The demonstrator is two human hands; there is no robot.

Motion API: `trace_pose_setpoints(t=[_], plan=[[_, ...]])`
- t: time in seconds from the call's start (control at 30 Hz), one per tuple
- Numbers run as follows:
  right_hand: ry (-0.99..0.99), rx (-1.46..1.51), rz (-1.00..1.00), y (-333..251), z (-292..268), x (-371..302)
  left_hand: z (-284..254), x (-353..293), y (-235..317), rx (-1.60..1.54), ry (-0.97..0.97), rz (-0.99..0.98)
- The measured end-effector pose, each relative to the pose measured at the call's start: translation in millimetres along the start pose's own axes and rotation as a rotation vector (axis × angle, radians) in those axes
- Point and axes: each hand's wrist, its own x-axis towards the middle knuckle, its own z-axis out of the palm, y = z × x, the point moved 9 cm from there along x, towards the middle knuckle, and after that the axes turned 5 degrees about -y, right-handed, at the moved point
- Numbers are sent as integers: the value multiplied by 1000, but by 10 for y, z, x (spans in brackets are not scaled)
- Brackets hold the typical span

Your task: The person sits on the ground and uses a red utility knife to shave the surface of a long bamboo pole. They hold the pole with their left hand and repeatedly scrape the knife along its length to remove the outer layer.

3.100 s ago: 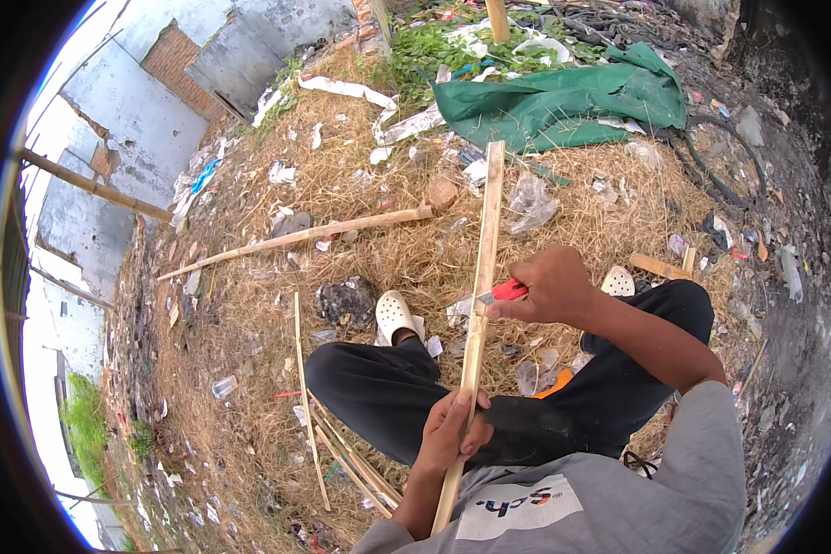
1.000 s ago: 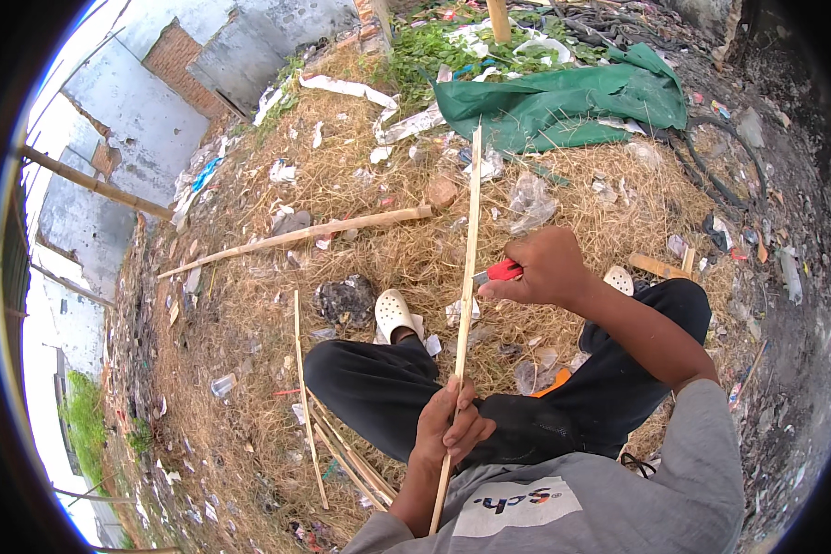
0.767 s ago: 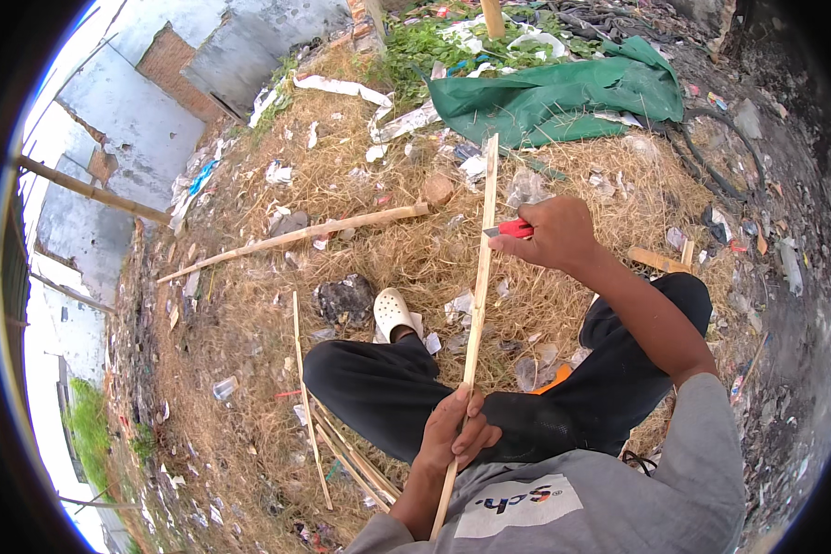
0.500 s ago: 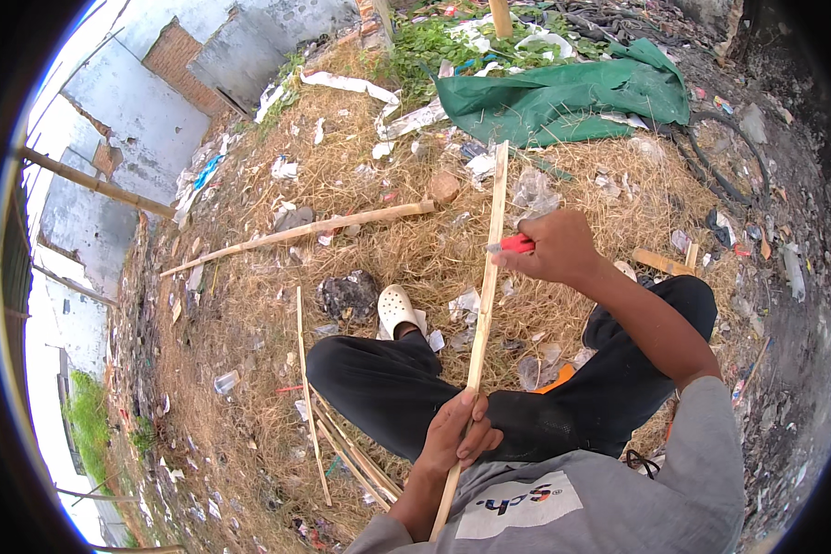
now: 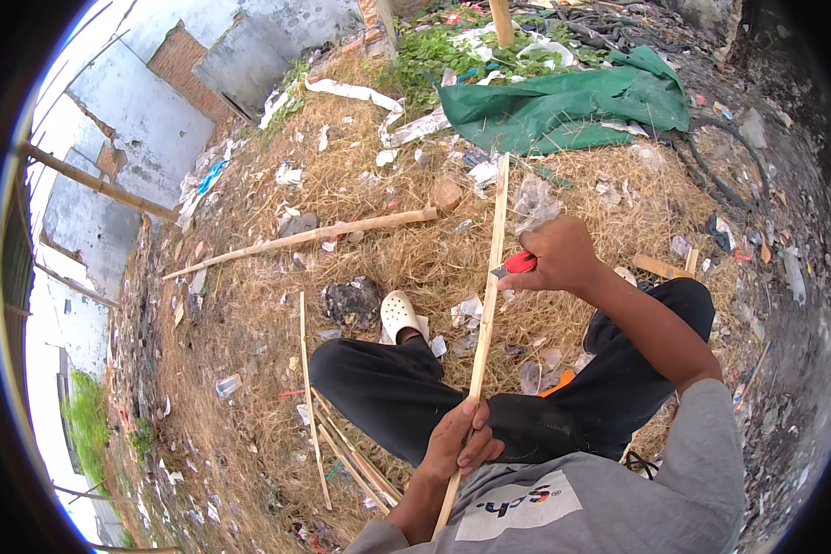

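Observation:
A long, pale bamboo strip (image 5: pixel 487 337) slants from my lap up and away over the ground between my legs. Wrapped around its near part is my left hand (image 5: pixel 460 437), in front of my dark trousers. My right hand (image 5: pixel 556 256) is closed around the red handle of a utility knife (image 5: pixel 519 263). The knife's grey blade touches the strip's right edge, a little below its far end. My right thumb lies beside the strip, just under the blade.
More thin strips (image 5: pixel 355 462) lie by my left knee. A longer pole (image 5: pixel 305 237) rests on dry grass, near a dark stone (image 5: pixel 352 302). Beyond are a green tarp (image 5: pixel 572 106), scattered litter and a black hose (image 5: pixel 711 171). A short wood piece (image 5: pixel 660 267) lies at right.
My right hand and the knife have slid a short way down the strip toward me. My left hand keeps its hold. The whole view has shifted slightly.

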Motion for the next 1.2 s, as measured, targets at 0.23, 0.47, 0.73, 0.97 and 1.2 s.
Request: trace_pose_setpoints(t=[0.23,0.47,0.73,0.97,1.2], plan=[[85,-121,339,821,-108,136,16,-74,-109,10,-28,-36],[137,-116,450,1346,-213,60,52,-260,-251,37,-59,-88],[87,145,359,664,-198,-8,-285,-263,3,291,83,76],[-87,188,-19,-470,105,-118,-190,-90,316,499,200,133],[13,150,55,-153,68,-68,-147,-90,323,580,224,132]])
